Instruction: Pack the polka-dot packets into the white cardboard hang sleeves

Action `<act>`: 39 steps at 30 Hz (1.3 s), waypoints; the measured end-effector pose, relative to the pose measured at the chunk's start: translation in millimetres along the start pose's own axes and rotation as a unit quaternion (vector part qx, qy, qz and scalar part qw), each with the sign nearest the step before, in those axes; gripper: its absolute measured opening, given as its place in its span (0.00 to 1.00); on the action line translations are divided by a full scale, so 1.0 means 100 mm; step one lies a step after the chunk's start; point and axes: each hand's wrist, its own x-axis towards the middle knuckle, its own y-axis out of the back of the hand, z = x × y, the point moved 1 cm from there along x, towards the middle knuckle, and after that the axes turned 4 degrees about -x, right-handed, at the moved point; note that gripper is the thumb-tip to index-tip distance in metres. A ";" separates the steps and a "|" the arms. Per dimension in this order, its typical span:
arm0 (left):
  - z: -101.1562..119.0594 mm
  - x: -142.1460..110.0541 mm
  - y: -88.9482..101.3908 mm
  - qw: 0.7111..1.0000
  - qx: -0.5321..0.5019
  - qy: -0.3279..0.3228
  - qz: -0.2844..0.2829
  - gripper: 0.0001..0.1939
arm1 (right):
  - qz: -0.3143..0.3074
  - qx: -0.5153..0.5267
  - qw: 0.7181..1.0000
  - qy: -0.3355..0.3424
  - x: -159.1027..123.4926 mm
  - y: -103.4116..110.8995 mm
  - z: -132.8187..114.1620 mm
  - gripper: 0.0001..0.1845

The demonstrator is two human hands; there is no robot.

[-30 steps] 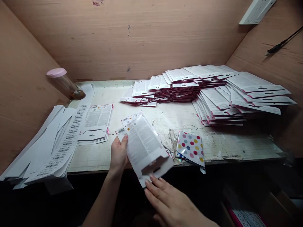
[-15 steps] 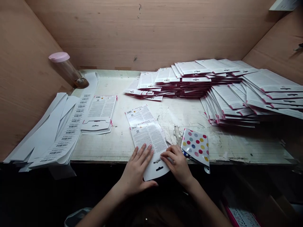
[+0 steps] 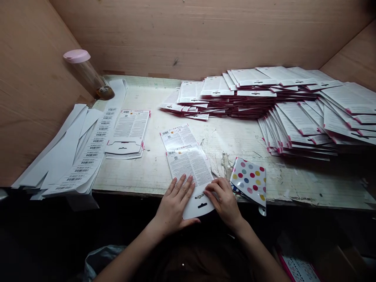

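Note:
A flat printed white card pack (image 3: 189, 166) with a hang-tab lies at the table's front edge, on top of a second one (image 3: 176, 136). My left hand (image 3: 175, 203) rests flat on its lower left part, fingers stretched out. My right hand (image 3: 223, 199) presses on the pack's right edge beside the hang-tab, fingers bent. Just right of that hand lies a polka-dot pack (image 3: 249, 179).
A small stack of the same packs (image 3: 129, 131) lies at the left, beside strips of barcode labels (image 3: 88, 156). A pink-lidded bottle (image 3: 88, 74) leans in the back left corner. Large fanned stacks of packs (image 3: 279, 102) fill the back right. Brown board walls enclose the table (image 3: 152, 172).
One second ago my left hand held the pack up, tilted; it now lies flat on the table with both hands pressing on it. The view has tilted slightly downward.

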 end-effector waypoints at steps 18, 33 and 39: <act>-0.01 0.01 0.02 1.000 -0.029 -0.004 0.010 0.52 | -0.071 -0.136 0.983 0.103 -0.24 0.05 -0.20 0.08; 0.12 -0.01 0.09 0.943 -0.203 0.169 0.201 0.05 | -0.047 0.023 0.997 0.054 0.03 0.06 -0.10 0.10; 0.19 -0.04 0.11 0.906 -0.035 0.376 0.191 0.18 | 0.058 -0.138 0.985 0.089 -0.13 -0.06 -0.16 0.13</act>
